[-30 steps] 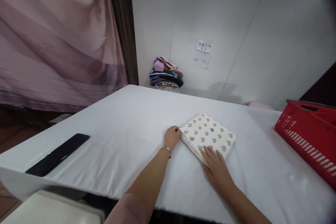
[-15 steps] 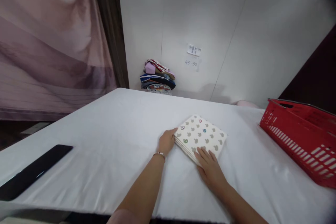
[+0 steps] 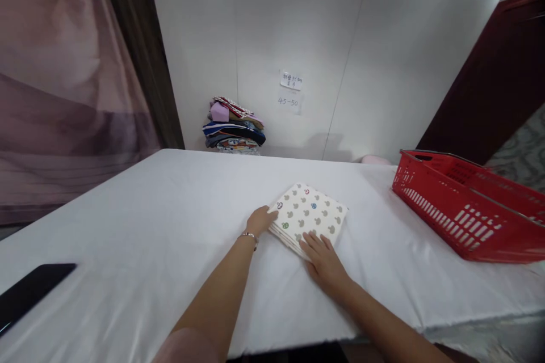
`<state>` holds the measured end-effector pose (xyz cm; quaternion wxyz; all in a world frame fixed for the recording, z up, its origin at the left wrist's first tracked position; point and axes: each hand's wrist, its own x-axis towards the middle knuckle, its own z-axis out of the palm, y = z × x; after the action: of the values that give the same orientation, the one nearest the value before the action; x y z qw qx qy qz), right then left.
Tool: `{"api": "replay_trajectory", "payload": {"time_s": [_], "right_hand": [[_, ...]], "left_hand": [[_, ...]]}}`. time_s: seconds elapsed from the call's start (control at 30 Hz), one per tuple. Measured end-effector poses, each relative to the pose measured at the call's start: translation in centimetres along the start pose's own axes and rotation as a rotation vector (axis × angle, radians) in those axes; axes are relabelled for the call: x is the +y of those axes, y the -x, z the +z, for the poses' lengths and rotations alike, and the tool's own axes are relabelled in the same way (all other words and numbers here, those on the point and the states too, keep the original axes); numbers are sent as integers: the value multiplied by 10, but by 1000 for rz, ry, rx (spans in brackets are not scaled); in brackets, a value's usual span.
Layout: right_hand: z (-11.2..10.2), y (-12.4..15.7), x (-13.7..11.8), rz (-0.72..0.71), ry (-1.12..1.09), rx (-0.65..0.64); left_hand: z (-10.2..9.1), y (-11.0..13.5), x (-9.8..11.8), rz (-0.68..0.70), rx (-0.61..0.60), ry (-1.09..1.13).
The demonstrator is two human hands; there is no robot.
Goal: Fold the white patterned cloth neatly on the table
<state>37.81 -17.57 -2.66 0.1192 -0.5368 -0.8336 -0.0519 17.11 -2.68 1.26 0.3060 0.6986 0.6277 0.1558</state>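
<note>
View swung right, red basket (image 3: 453, 195) nearer centre, left hand (image 3: 259, 220) clamped on folded cloth (image 3: 309, 213), right hand (image 3: 326, 262) flat atop, grip apart

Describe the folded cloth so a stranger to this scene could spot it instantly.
On the white tablecloth, look left of the red basket. The folded cloth lies there, with the left hand at its left corner and the right hand on its near edge. Mushroom prints, mostly grey with a few coloured, set it apart from the plain tablecloth.

The big white table (image 3: 170, 215) holds a folded cloth (image 3: 313, 210), a red basket (image 3: 447, 204) and a flat black thing (image 3: 34, 292).
</note>
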Motion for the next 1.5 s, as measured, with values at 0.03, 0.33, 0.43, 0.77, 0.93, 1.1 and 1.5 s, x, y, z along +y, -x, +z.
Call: {"api": "replay_trajectory", "payload": {"time_s": [0.03,0.33,0.43,0.77,0.93,1.1,1.5], "right_hand": [[-3,2,5,-14,-8,-17],[-22,59,44,39,-129,-75],[-33,50,34,103,-251,-109],[-14,-15,52,479,-98,-231],[-13,-13,53,494,-85,-290],[-28,-41,58,482,-50,-120],[13,-61,84,499,-24,-103]], "left_hand": [[1,3,3,-2,-4,-22],[12,101,-9,47,-54,-177],[9,110,9,105,105,-302],[58,73,20,320,151,-355],[60,71,12,298,145,-350],[59,72,16,294,137,-330],[44,60,47,247,81,-384]]}}
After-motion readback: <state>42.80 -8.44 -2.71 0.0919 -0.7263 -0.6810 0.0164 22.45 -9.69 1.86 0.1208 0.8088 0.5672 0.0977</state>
